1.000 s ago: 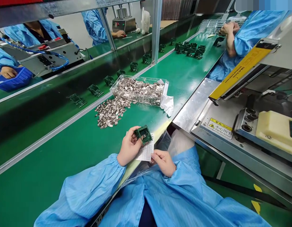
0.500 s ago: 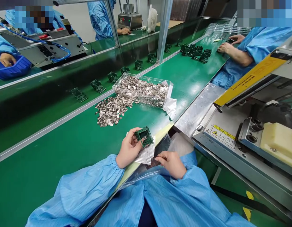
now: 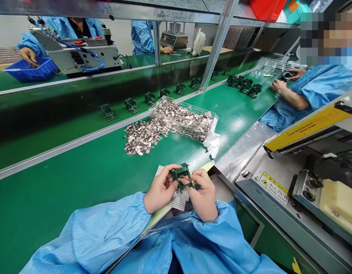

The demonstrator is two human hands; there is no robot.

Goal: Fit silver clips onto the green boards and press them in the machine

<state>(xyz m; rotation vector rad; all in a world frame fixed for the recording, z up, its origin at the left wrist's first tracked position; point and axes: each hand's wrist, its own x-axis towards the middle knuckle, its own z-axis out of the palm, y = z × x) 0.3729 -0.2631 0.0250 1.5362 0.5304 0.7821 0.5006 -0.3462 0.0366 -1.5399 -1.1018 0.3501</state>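
Observation:
A small dark green plastic frame [image 3: 181,174] is held between my two hands over the table's near edge. My left hand [image 3: 160,192] is closed on its left side, thumb in front and fingers behind. Against the right side of the frame, the thumb and fingers of my right hand [image 3: 203,194] are pinched together. Whether a small piece sits between those fingertips is hidden. Beneath the frame lies a silvery sheet of small metal strips [image 3: 178,202], partly covered by my hands.
Beyond my hands, a clear plastic tray [image 3: 214,123] overflows with small metal pieces, with a loose pile [image 3: 140,140] beside it. Green frames [image 3: 132,105] stand along the back ledge. At right is a machine with a yellow bar [image 3: 309,127]. A co-worker's hands [image 3: 281,85] are farther along.
My right hand has moved up from the metal sheet to the right side of the frame. The frame has been turned in my left hand. The view has tilted upward.

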